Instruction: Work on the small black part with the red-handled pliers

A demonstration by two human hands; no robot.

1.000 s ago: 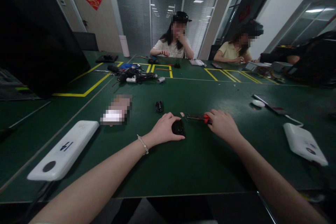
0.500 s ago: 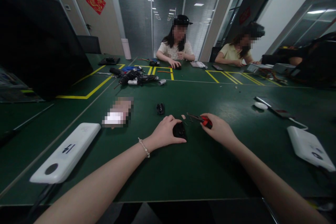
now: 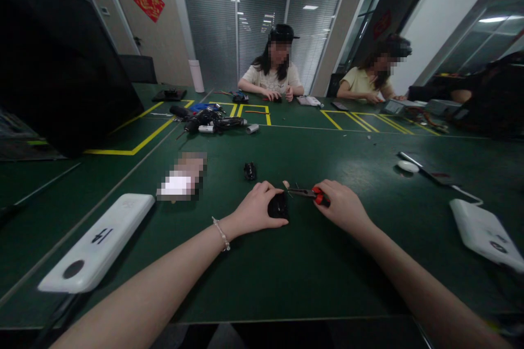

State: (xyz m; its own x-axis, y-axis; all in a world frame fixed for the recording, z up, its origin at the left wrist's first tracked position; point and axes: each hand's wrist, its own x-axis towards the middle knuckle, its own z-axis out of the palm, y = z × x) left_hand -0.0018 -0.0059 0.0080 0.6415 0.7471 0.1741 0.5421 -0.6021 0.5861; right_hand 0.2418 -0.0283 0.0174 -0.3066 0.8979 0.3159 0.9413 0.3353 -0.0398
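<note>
My left hand (image 3: pixel 256 208) rests on the green table (image 3: pixel 311 262) with its fingers wrapped round a small black part (image 3: pixel 278 206). My right hand (image 3: pixel 343 206) is closed on the red handles of a pair of pliers (image 3: pixel 308 193). The pliers' metal jaws point left, toward the black part and a small pale piece (image 3: pixel 286 184) lying just beyond it. Another small black part (image 3: pixel 249 170) lies on the table a little farther away, left of centre.
A white power bank (image 3: pixel 96 241) lies at the near left and a white device (image 3: pixel 485 233) at the right. A pile of dark tools (image 3: pixel 208 119) sits beyond, by yellow tape lines. Two people sit at the far side. A large dark screen (image 3: pixel 61 65) stands left.
My right hand has brought the pliers lower and leftward, so their jaws now lie close to the black part. My left hand stayed on that part.
</note>
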